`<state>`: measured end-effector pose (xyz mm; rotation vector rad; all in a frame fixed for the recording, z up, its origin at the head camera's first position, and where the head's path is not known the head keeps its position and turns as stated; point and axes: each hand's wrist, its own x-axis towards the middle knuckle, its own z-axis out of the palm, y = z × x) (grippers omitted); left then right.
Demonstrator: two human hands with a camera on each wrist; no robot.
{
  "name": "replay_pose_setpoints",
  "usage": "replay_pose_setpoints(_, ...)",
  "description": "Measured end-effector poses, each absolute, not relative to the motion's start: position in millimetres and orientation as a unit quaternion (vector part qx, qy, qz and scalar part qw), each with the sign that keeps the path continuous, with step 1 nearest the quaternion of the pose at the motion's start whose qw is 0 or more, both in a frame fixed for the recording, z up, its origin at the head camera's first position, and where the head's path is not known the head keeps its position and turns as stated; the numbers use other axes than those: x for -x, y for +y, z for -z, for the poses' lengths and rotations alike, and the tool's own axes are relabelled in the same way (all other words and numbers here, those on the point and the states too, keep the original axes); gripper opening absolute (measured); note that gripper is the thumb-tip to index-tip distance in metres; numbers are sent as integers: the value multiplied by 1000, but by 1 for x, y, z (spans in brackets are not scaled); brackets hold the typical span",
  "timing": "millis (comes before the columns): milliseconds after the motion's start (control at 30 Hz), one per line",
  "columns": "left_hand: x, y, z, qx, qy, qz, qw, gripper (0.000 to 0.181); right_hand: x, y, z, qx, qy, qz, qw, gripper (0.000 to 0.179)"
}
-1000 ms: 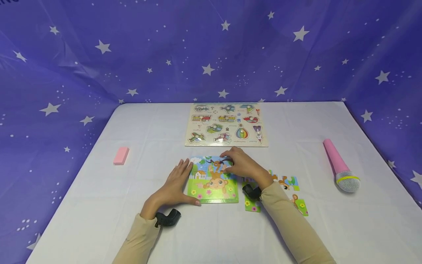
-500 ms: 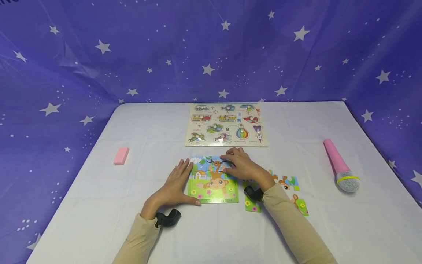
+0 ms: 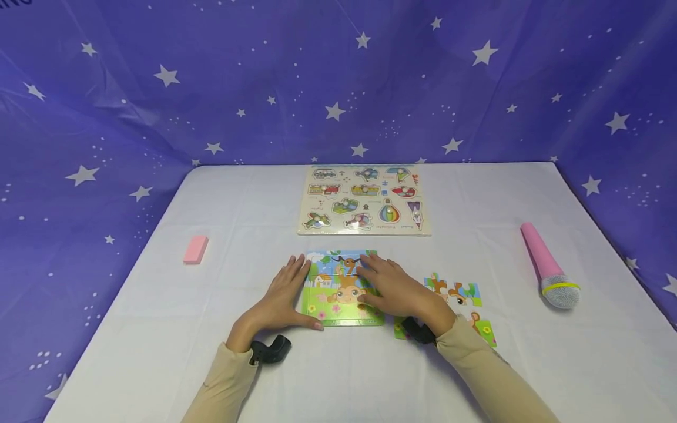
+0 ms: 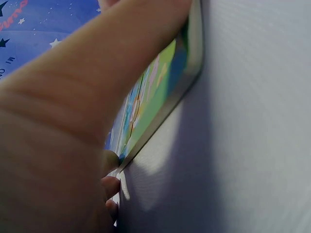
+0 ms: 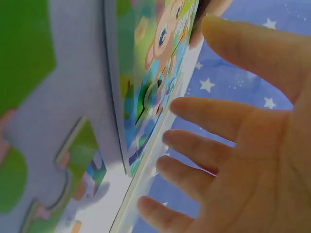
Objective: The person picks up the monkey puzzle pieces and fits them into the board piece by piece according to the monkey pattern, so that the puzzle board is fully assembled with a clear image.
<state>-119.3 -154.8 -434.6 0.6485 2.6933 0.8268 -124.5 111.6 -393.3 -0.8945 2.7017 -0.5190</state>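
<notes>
Head view: the monkey puzzle [image 3: 344, 308] is lying mid-table, well short of the far edge of the table [image 3: 158, 329]. The left hand [image 3: 280, 296] is bracing its left side, thumb splayed from the fingers. The right hand [image 3: 399, 288] is reaching over its right side, fingers spread, holding nothing visible — contact unclear. Loose pieces [image 3: 485, 332] are lying toward the table's right edge. Judged risks: the wrist camera [image 3: 418, 331] dragging pieces; uneven pressing lifting a seated piece; slack bracing letting the puzzle slide into the pegboard [image 3: 335, 229] beyond.
</notes>
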Motion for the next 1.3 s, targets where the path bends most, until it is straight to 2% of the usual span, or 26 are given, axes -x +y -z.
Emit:
replay_pose_setpoints(167, 119, -154, 434, -223, 924, -283, 124, 126, 118, 114, 393, 306, 925, 166, 152, 65)
replay_pose_setpoints(533, 119, -154, 435, -228, 924, -284, 120, 126, 118, 115, 392, 299, 926, 164, 162, 62)
replay_pose_setpoints(1300, 119, -154, 435, -228, 923, -285, 117, 126, 118, 112, 394, 302, 934, 137, 132, 59)
